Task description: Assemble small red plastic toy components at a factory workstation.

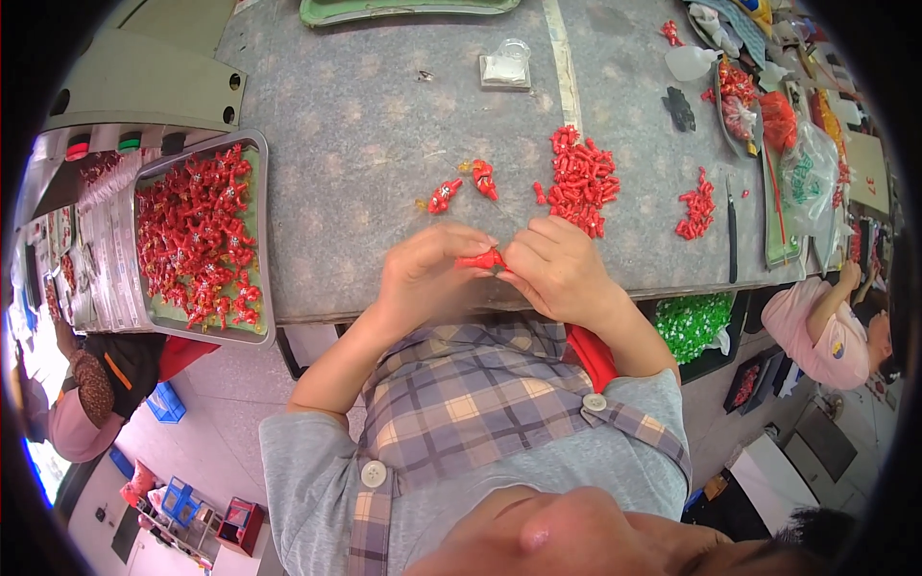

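My left hand (423, 267) and my right hand (560, 269) meet at the table's near edge. Both pinch a small red plastic toy piece (479, 260) with a dark spot on its underside; the fingers cover part of it. Just beyond them lie two red toy figures with yellow tips, one figure (444, 196) to the left and another figure (483, 180) to its right. A pile of small red plastic parts (582, 178) is spread beyond my right hand.
A tray (266, 240) heaped with red figures stands at the left, below a machine with buttons (129, 141). Farther right are a smaller heap of red parts (696, 205), a black-handled knife (732, 235) and a white bottle (691, 63). Co-workers sit on both sides.
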`<state>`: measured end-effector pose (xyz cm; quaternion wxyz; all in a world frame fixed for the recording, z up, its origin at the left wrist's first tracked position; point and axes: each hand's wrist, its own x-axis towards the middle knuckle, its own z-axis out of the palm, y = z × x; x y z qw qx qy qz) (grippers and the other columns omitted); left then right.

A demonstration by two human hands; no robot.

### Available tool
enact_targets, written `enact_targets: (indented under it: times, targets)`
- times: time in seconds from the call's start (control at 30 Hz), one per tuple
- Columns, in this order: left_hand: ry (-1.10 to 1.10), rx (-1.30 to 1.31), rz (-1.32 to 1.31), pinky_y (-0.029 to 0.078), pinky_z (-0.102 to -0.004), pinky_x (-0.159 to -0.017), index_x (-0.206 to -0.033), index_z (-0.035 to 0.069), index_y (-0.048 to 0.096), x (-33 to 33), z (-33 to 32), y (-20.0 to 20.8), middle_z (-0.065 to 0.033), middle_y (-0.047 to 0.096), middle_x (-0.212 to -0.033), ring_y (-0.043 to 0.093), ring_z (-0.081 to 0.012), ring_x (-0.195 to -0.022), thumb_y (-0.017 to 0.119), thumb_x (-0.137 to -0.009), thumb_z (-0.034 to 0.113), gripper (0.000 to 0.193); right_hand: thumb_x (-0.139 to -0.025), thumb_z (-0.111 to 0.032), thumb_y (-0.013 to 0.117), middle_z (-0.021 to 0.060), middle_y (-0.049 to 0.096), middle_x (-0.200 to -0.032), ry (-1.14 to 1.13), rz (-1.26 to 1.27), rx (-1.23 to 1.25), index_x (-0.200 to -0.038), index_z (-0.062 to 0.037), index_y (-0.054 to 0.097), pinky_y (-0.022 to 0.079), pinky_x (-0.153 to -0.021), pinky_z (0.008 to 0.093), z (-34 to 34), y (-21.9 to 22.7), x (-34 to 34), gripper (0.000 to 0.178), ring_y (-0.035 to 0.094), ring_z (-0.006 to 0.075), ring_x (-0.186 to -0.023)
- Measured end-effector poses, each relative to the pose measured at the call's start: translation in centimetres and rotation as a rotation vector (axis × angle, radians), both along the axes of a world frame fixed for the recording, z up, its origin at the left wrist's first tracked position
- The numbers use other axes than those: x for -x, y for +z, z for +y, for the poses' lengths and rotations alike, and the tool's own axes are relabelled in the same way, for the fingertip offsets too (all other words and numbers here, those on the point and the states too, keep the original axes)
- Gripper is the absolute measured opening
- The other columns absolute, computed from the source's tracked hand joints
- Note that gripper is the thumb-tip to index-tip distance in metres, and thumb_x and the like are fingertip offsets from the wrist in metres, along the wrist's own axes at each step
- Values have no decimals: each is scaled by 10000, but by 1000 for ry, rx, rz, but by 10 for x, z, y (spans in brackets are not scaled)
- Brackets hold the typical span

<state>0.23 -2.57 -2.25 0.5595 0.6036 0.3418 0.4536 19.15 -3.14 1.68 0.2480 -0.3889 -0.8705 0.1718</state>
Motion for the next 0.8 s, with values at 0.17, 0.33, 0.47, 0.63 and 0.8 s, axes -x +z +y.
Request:
enact_targets:
  times: [0.17, 0.33, 0.47, 0.63, 0.8]
  targets:
    - [-44, -353, 214, 525, -278, -614, -819, 67, 630, 6, 3, 6, -87, 670, -844, 659, -218, -753, 738, -614, 28, 235, -714, -217, 633, 8, 434, -629, 20, -21, -91, -715, -103, 507, 378, -542, 300, -8, -12, -3, 170, 473, 168, -610]
    - [-110, -465, 276, 524, -277, -596, -797, 62, 631, 10, 4, 4, -73, 670, -842, 657, -203, -723, 730, -612, 36, 211, -704, -207, 619, -2, 424, -621, 54, -4, -121, -714, -104, 512, 371, -525, 289, -17, -24, -4, 149, 470, 151, -600]
    - [-120, -469, 310, 523, -277, -577, -785, 58, 630, 9, -1, 0, -71, 669, -832, 655, -196, -700, 721, -623, 31, 188, -701, -199, 614, -3, 423, -621, 42, 35, -96, -722, -100, 518, 377, -532, 286, -22, -32, -3, 139, 476, 154, -605]
    - [-121, -420, 306, 523, -274, -570, -775, 54, 624, 9, -4, 1, -76, 668, -827, 656, -197, -696, 722, -633, 40, 173, -701, -205, 615, 0, 430, -622, 56, 68, -50, -727, -99, 518, 386, -538, 287, -22, -34, -4, 147, 483, 158, -612]
    - [-126, -423, 304, 524, -280, -557, -780, 51, 622, 9, -5, -1, -81, 667, -825, 656, -203, -704, 724, -630, 42, 181, -697, -217, 650, 29, 440, -637, 103, 130, -30, -747, -58, 516, 358, -495, 322, -22, -37, -5, 215, 458, 191, -568]
